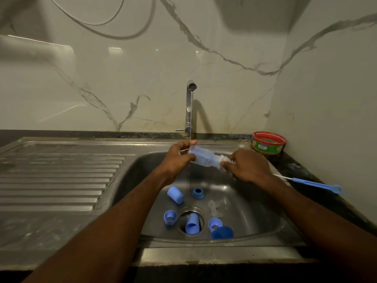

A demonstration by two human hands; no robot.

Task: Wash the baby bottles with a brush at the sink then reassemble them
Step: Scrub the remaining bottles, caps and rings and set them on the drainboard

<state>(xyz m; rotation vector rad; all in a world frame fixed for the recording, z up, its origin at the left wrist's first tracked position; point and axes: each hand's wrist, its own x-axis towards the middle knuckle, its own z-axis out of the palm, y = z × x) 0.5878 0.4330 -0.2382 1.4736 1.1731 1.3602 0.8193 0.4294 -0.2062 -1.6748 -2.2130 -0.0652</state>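
Two hands are washing a clear plastic baby bottle (204,158) over the steel sink's (255,227) back edge, under running tap water. The left hand (177,158) is gripping its base; the right hand (244,166) is pinching a white bristle brush (223,160) at its mouth. Scrubbing seems underway. Next, the blue caps (175,195) lying around the drain likely need washing.

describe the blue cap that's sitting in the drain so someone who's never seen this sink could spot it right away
Start at the steel sink below the running tap and find the round drain in the middle of its floor. The light blue cap lies tilted inside that hole. The other blue pieces around it all rest on the flat sink floor.
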